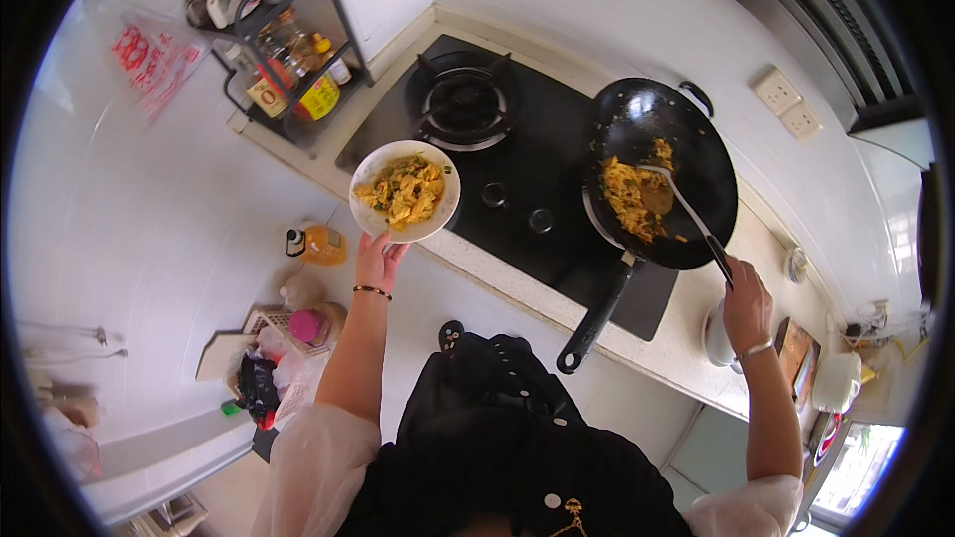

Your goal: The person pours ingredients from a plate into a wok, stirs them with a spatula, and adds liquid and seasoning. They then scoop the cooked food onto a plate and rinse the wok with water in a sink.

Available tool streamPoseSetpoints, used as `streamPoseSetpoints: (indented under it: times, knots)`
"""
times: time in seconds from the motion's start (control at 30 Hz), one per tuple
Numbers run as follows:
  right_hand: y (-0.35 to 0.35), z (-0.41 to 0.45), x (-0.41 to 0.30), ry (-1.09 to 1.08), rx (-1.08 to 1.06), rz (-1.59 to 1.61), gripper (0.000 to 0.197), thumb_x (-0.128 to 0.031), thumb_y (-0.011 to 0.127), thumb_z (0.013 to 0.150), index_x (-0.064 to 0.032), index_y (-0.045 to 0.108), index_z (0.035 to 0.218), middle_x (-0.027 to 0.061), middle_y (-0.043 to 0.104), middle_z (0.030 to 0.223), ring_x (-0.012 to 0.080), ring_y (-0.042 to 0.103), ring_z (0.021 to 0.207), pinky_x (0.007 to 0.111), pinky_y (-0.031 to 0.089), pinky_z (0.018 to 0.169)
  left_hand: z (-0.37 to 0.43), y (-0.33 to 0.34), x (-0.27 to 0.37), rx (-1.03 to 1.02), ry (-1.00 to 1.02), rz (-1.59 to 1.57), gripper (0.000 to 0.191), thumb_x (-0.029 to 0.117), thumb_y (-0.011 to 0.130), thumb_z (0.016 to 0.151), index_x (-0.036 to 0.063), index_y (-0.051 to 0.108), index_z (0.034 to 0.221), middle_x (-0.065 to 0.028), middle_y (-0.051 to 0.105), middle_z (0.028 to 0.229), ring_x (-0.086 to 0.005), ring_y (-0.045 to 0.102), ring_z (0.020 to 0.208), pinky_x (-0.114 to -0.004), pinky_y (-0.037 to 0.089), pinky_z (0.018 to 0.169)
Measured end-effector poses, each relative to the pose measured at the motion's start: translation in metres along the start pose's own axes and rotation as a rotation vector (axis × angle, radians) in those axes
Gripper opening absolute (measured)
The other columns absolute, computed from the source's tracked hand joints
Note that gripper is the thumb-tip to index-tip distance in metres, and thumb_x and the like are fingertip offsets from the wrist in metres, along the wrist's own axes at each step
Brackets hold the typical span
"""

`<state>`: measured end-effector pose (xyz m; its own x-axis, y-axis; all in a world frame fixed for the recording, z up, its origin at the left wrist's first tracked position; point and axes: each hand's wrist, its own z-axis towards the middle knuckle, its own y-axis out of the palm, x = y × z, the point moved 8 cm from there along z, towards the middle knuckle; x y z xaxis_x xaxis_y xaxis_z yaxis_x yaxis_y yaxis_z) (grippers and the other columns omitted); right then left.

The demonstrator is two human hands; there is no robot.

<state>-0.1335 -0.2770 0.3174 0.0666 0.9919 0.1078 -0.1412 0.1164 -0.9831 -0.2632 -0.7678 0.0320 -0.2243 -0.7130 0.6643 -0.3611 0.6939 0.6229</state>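
Observation:
My left hand (382, 261) holds a white bowl (359, 220) by its near rim, over the front left edge of the gas hob. Yellow scrambled egg with green bits (406, 194) lies in the bowl. On the right side of the hob stands a black wok (705, 186), its long handle (597, 321) pointing towards me. My right hand (746, 306) is closed around the black handle of a spatula (694, 212), whose head rests among more egg (627, 198) in the wok.
An unused burner (464, 101) is at the hob's left. Beyond the counter's left end stands a black rack (347, 22) with bottles and jars. An oil bottle (324, 245) and a basket (298, 391) of bags are lower left. A cutting board (797, 354) leans at the right.

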Motion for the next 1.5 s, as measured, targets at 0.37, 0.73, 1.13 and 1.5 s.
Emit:
streamPoseSetpoints:
  times: [0.37,0.73,1.13,1.5]
  knots:
    - [-0.001,0.048,0.021,0.274,0.148,0.623,0.04,-0.013,0.062,0.077,-0.0121,0.055,0.116,0.0128,0.063,0.077,0.021,0.055,0.059,0.031,0.045,0.059,-0.087,0.102,-0.055,-0.296,-0.289,0.875,0.032,0.035,0.058,0.086,0.0036,0.055,0.087,-0.0026,0.056,0.063,-0.0094,0.054,0.053,-0.022,0.045,0.05]
    - [-0.009,0.008,0.038,-0.012,-0.082,0.464,0.032,-0.012,0.063,0.078,-0.0112,0.062,0.109,0.0121,0.06,0.07,0.0281,0.057,0.059,0.034,0.046,0.056,-0.202,0.246,-0.168,-0.693,-1.131,0.442,0.027,0.029,0.065,0.082,0.0056,0.052,0.085,0.0046,0.041,0.059,-0.0079,0.042,0.05,-0.023,0.038,0.047]
    - [0.002,0.049,0.033,0.011,0.38,0.533,0.032,-0.013,0.062,0.078,-0.0141,0.059,0.111,0.0105,0.054,0.068,0.0292,0.056,0.06,0.036,0.046,0.054,-0.2,0.239,-0.164,-0.603,-0.728,0.77,0.022,0.014,0.066,0.079,0.0055,0.046,0.075,0.0017,0.037,0.05,-0.0076,0.037,0.039,-0.025,0.034,0.037]
    - [-0.035,0.002,-0.018,-0.132,0.209,0.633,0.035,-0.008,0.065,0.075,-0.012,0.061,0.109,0.0093,0.054,0.065,0.0264,0.055,0.053,0.035,0.044,0.05,-0.201,0.184,-0.086,-0.516,-0.556,0.713,0.02,0.011,0.064,0.08,0.004,0.045,0.079,0.0007,0.038,0.05,-0.0089,0.038,0.037,-0.027,0.036,0.036]
